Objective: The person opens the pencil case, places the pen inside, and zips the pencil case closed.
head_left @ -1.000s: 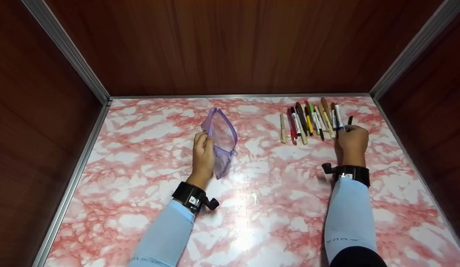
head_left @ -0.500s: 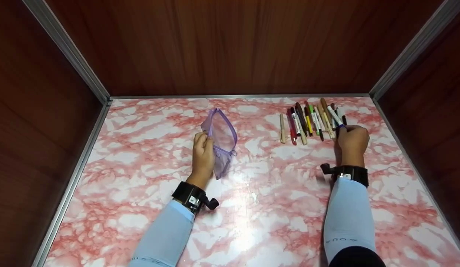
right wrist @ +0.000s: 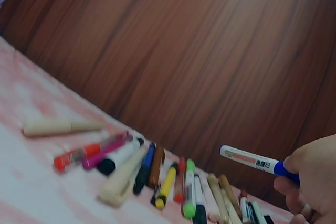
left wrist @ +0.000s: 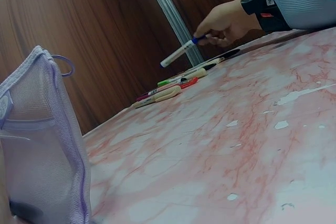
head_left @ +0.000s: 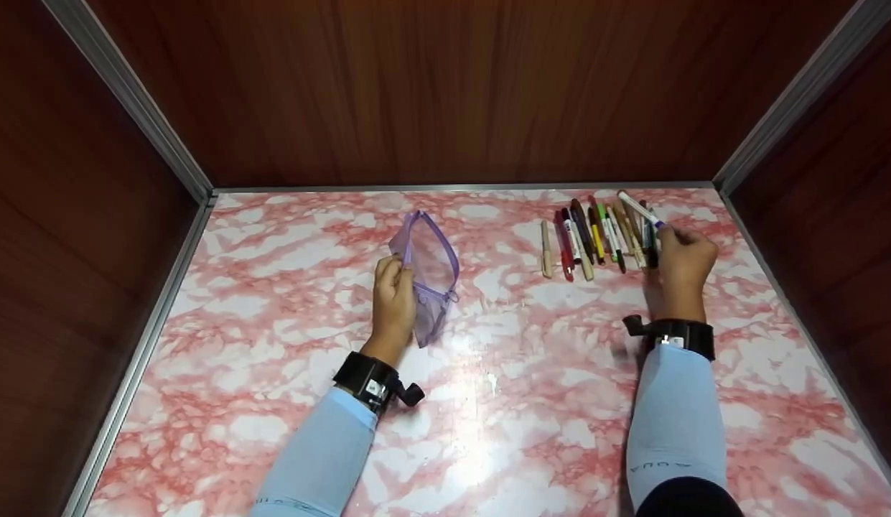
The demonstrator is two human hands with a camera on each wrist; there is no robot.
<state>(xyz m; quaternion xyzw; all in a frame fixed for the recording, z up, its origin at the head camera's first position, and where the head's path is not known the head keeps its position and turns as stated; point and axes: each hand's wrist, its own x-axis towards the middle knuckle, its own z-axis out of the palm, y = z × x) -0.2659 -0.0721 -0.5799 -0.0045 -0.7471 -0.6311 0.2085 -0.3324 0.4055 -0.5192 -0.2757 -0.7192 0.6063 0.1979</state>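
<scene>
My left hand [head_left: 395, 305] grips the near side of a purple mesh zip pouch [head_left: 432, 269], whose mouth gapes toward the right. In the left wrist view the pouch [left wrist: 42, 145] stands upright with a ring pull at its top. My right hand [head_left: 686, 266] pinches a white marker with a blue cap [right wrist: 252, 160] between thumb and fingers at the capped end. Its other end points up and left, raised over a row of pens and markers [head_left: 609, 233] on the table. My left fingertips are hidden behind the pouch.
A beige pen [head_left: 546, 251] lies at the left end of the row, slightly apart. Pink-and-white marbled tabletop [head_left: 488, 402] stretches around both arms. Dark wooden panels [head_left: 459, 93] with metal edging wall in the back and sides.
The right hand has lifted the blue-capped marker off the right end of the row, and its white end has swung leftward. The left hand and pouch have stayed put.
</scene>
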